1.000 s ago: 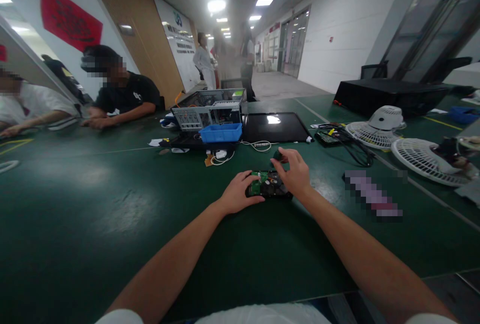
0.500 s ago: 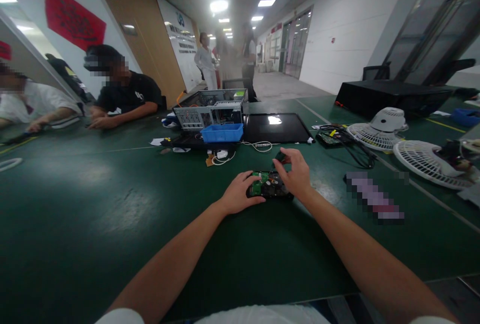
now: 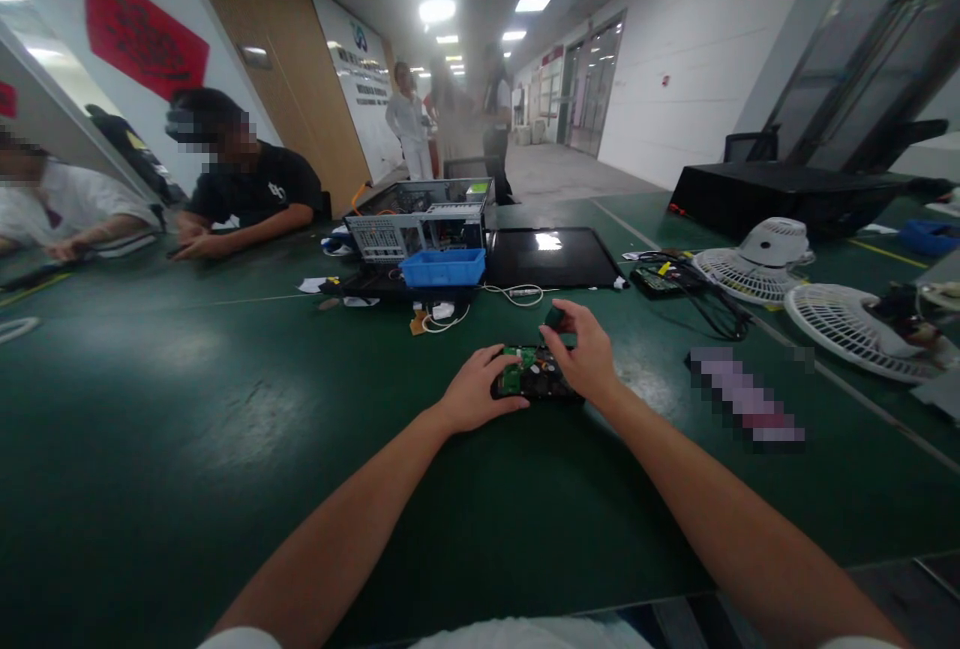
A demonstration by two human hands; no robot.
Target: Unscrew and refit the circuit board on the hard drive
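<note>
Head view shows two bare hands busy over a black, flat, oblong device [image 3: 551, 387] with its inside exposed, which lies on the dark green table top [image 3: 225, 489]. Relative to the blue rectangular plastic bin [image 3: 442, 269], the device is nearer to the person and a little to the right. The left hand [image 3: 478, 389] is half spread and holds the device: its thumb is at the near edge, its fingers reach over the green circuit board [image 3: 513, 378]. The right hand [image 3: 589, 354] is closed in a pinch on a short, dark, round handle [image 3: 554, 315], probably of a screwdriver; its tip I cannot see clearly. To do this step well, I judge, the handle should stand upright, with light and even pressure, and its tip should avoid the thin orange wires [image 3: 545, 366]. The left fingers should better press on the rim than on the board, which may be delicate.
</note>
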